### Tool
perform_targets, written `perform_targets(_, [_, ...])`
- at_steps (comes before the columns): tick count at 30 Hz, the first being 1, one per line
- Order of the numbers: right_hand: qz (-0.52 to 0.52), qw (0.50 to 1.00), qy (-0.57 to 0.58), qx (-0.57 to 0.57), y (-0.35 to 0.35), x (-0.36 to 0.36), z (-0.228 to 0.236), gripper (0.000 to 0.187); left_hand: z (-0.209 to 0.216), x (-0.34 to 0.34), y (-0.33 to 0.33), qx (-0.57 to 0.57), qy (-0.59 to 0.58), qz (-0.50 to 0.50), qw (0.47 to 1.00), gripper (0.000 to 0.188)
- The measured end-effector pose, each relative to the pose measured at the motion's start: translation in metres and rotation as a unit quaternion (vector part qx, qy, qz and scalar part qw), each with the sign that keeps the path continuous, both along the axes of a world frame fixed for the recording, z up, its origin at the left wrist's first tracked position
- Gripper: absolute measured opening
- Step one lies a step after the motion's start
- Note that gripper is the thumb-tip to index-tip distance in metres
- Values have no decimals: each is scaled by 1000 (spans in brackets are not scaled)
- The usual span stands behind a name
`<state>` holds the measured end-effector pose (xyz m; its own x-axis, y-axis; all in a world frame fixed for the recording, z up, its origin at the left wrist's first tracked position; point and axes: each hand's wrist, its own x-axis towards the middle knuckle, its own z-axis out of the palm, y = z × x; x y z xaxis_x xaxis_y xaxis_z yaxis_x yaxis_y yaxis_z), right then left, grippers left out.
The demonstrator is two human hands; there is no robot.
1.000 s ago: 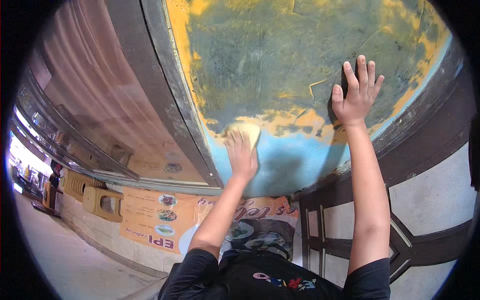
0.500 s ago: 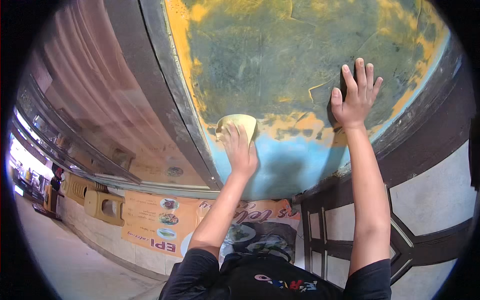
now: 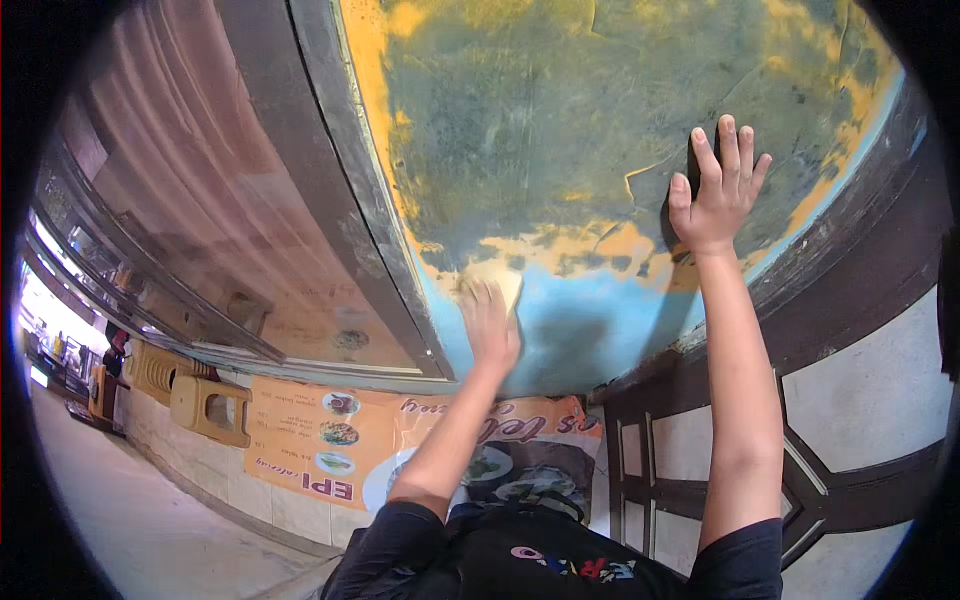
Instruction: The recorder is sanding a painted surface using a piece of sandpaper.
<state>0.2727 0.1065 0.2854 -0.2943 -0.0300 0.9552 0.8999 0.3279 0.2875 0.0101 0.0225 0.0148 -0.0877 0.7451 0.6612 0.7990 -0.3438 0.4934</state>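
My left hand (image 3: 489, 325) presses a pale yellow sheet of sandpaper (image 3: 507, 282) against the wall, its fingers laid over the sheet and slightly blurred. The sheet lies where a patchy orange band meets light blue paint (image 3: 570, 310). Above that spreads a large dark grey-green worn area (image 3: 500, 150) with ragged orange edges. Farther right, my right hand (image 3: 716, 205) rests on the dark area with fingers spread, holding nothing. A thin crack with an orange edge (image 3: 630, 183) runs just left of its thumb.
A dark wooden frame (image 3: 330, 150) and a curtained window (image 3: 190, 170) border the wall on the left. On the right stands a dark panelled door (image 3: 850, 400) with pale panels. Below are an orange printed banner (image 3: 290, 435) and tan plastic stools (image 3: 205, 405).
My left hand and the sandpaper have moved down and slightly right along the wall, from the orange band's edge toward the blue paint. My right hand keeps its place on the wall.
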Motion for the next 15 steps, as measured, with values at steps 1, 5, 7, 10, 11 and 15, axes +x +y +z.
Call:
perform_targets(1, [-3,1000,0,1,1,3,-1,48,-17,7,-7,-48,6,-17,999,70])
perform_targets(5, [-18,1000,-3,-2,0,7,-2,48,-3,10,-8,-44,1,-43,998,72])
perform_targets(7, [-20,1000,-4,-3,-2,7,-1,48,27,8,3,7,-2,-29,1000,72])
perform_targets(10, [-12,1000,-2,-4,-5,6,1,47,36,5,2,73,2,-8,997,70])
perform_targets(11, [-5,1000,0,1,-3,5,2,47,19,4,-1,6,11,-11,1000,70])
perform_targets(15, [-12,1000,0,0,0,3,-3,47,-13,1,-9,-54,42,-27,997,72])
